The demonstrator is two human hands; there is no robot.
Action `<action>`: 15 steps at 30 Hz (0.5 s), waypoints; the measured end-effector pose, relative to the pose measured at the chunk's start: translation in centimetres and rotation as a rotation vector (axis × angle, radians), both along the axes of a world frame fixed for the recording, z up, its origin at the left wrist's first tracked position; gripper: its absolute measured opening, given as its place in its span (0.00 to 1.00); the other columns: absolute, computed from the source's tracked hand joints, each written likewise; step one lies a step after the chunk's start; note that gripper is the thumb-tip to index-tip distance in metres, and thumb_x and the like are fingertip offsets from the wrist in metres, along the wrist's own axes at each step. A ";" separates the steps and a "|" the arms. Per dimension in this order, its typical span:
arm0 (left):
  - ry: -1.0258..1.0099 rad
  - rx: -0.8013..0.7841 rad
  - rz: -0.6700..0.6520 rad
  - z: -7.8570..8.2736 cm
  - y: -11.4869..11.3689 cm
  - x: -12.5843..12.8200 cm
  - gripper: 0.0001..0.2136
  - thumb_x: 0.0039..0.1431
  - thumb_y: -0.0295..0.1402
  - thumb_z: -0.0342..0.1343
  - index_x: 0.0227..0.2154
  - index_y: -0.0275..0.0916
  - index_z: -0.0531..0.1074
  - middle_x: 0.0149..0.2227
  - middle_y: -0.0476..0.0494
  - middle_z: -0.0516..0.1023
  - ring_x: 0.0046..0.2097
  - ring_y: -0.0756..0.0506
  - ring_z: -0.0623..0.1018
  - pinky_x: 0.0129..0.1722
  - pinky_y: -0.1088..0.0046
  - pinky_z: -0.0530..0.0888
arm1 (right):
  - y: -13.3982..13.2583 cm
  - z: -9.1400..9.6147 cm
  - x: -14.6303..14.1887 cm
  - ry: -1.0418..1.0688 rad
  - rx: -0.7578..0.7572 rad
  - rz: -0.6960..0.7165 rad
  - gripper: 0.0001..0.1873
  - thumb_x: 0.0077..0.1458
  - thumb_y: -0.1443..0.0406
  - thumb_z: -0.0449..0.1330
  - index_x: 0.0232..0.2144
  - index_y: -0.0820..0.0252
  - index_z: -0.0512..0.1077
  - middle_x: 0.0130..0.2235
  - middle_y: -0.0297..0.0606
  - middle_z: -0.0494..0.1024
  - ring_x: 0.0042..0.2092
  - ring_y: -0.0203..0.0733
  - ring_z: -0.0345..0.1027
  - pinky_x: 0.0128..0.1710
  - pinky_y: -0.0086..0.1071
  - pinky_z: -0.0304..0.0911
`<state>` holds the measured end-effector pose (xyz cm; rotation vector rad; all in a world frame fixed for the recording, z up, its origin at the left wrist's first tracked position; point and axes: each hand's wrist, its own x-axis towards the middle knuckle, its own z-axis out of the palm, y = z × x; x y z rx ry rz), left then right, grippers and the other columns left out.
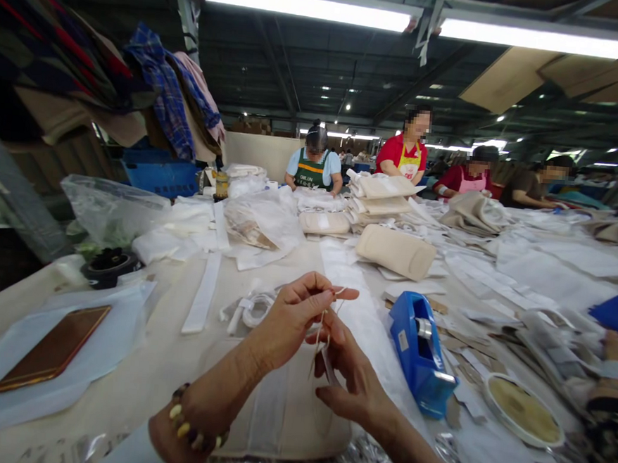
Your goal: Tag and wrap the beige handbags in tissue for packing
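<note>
My left hand (295, 315) is raised over the table with its fingers pinched on a thin pale thread (322, 324). The thread hangs down between both hands. Just below and to the right, my right hand (349, 375) is closed on the thread's lower part and on a small flat light piece I cannot name. A beaded bracelet (189, 428) circles my left wrist. Under the hands lies a folded cream fabric piece (280, 413) on the table.
A blue tape dispenser (421, 352) stands right of my hands, a round lidded tin (524, 410) beyond it. A brown phone (54, 348) lies on plastic at left. Piles of white fabric (380, 194) and strips cover the table. Several seated people (407, 154) work at the far end.
</note>
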<state>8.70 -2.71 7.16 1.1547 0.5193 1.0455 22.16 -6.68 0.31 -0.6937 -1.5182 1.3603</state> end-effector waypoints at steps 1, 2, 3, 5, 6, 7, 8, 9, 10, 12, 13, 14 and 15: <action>0.002 0.008 0.006 0.1 -0.1 0.1 0.10 0.53 0.36 0.58 0.28 0.37 0.63 0.40 0.39 0.79 0.22 0.52 0.75 0.20 0.79 0.63 | 0.1 0.0 -0.3 -0.004 -0.014 -0.023 0.37 0.38 0.69 0.62 0.53 0.51 0.59 0.43 0.35 0.66 0.33 0.36 0.61 0.32 0.32 0.56; 0.003 0.018 0.010 0.1 -0.1 0.2 0.09 0.54 0.35 0.58 0.28 0.37 0.64 0.40 0.39 0.79 0.22 0.52 0.75 0.20 0.79 0.64 | 0.2 0.0 -0.5 -0.015 -0.032 -0.051 0.37 0.37 0.67 0.64 0.52 0.52 0.59 0.41 0.35 0.67 0.33 0.36 0.60 0.31 0.32 0.55; 0.002 0.027 0.010 0.2 -0.2 0.4 0.09 0.54 0.35 0.57 0.28 0.37 0.64 0.39 0.40 0.79 0.23 0.51 0.75 0.21 0.78 0.65 | 0.3 0.0 -0.8 -0.028 -0.047 -0.088 0.37 0.37 0.65 0.66 0.51 0.52 0.60 0.40 0.34 0.67 0.33 0.37 0.59 0.31 0.32 0.54; -0.006 0.035 0.007 0.3 -0.3 0.6 0.08 0.55 0.34 0.57 0.28 0.37 0.65 0.38 0.41 0.79 0.24 0.52 0.75 0.21 0.79 0.66 | 0.4 0.1 -1.2 -0.064 -0.054 -0.170 0.35 0.35 0.60 0.69 0.47 0.54 0.64 0.36 0.34 0.68 0.33 0.38 0.58 0.31 0.32 0.53; -0.007 0.034 0.004 0.3 -0.3 0.8 0.08 0.55 0.35 0.57 0.28 0.37 0.65 0.39 0.41 0.79 0.23 0.52 0.75 0.20 0.79 0.66 | 0.5 0.0 -1.4 -0.081 -0.047 -0.206 0.31 0.34 0.58 0.70 0.42 0.55 0.66 0.34 0.33 0.67 0.33 0.39 0.57 0.31 0.33 0.53; -0.006 0.034 0.002 0.4 -0.3 0.9 0.08 0.55 0.35 0.57 0.28 0.37 0.65 0.41 0.41 0.79 0.23 0.52 0.74 0.19 0.80 0.65 | 0.5 -0.1 -1.5 -0.098 -0.038 -0.237 0.26 0.33 0.57 0.70 0.37 0.55 0.67 0.32 0.33 0.67 0.33 0.39 0.57 0.32 0.33 0.53; -0.004 0.035 0.005 0.4 -0.3 0.9 0.09 0.54 0.35 0.57 0.28 0.37 0.64 0.43 0.40 0.78 0.23 0.53 0.74 0.19 0.80 0.65 | 0.5 -0.2 -1.7 -0.116 -0.030 -0.262 0.22 0.34 0.57 0.70 0.32 0.55 0.68 0.30 0.32 0.66 0.33 0.40 0.57 0.33 0.34 0.54; 0.000 0.040 0.014 0.5 -0.2 0.9 0.09 0.54 0.35 0.58 0.28 0.37 0.64 0.43 0.40 0.78 0.23 0.52 0.75 0.19 0.79 0.66 | 0.5 -0.4 -1.7 -0.131 -0.026 -0.277 0.19 0.35 0.57 0.69 0.29 0.55 0.67 0.29 0.32 0.65 0.33 0.40 0.57 0.33 0.34 0.54; 0.003 0.046 0.027 0.6 -0.1 0.9 0.09 0.53 0.35 0.58 0.28 0.37 0.64 0.43 0.40 0.78 0.23 0.52 0.75 0.20 0.79 0.66 | 0.5 -0.6 -1.7 -0.140 -0.029 -0.280 0.18 0.37 0.57 0.68 0.29 0.55 0.67 0.29 0.31 0.64 0.33 0.39 0.57 0.33 0.33 0.54; 0.004 0.063 0.067 0.5 0.1 0.6 0.09 0.53 0.35 0.58 0.27 0.37 0.64 0.42 0.39 0.78 0.24 0.52 0.75 0.24 0.77 0.68 | 0.3 -1.1 -1.3 -0.154 -0.053 -0.251 0.16 0.45 0.57 0.64 0.36 0.55 0.67 0.27 0.30 0.62 0.31 0.38 0.56 0.31 0.32 0.53; 0.010 0.072 0.095 0.4 0.2 0.5 0.09 0.53 0.35 0.58 0.27 0.37 0.65 0.40 0.40 0.79 0.25 0.52 0.75 0.26 0.76 0.68 | 0.1 -1.3 -0.9 -0.183 -0.069 -0.221 0.16 0.48 0.56 0.62 0.39 0.55 0.67 0.26 0.29 0.61 0.29 0.37 0.55 0.30 0.32 0.52; 0.026 0.078 0.129 0.2 0.2 0.2 0.08 0.52 0.34 0.58 0.26 0.36 0.65 0.38 0.40 0.79 0.25 0.52 0.75 0.27 0.75 0.69 | 0.0 -1.4 -0.5 -0.234 -0.085 -0.183 0.16 0.51 0.57 0.59 0.41 0.55 0.67 0.25 0.28 0.61 0.28 0.36 0.55 0.29 0.32 0.52; 0.052 0.082 0.163 -0.1 0.2 0.0 0.08 0.52 0.34 0.58 0.26 0.36 0.66 0.36 0.41 0.80 0.25 0.51 0.75 0.29 0.74 0.69 | -0.2 -1.4 0.1 -0.298 -0.097 -0.148 0.15 0.51 0.57 0.59 0.41 0.56 0.67 0.25 0.28 0.61 0.28 0.36 0.55 0.30 0.32 0.52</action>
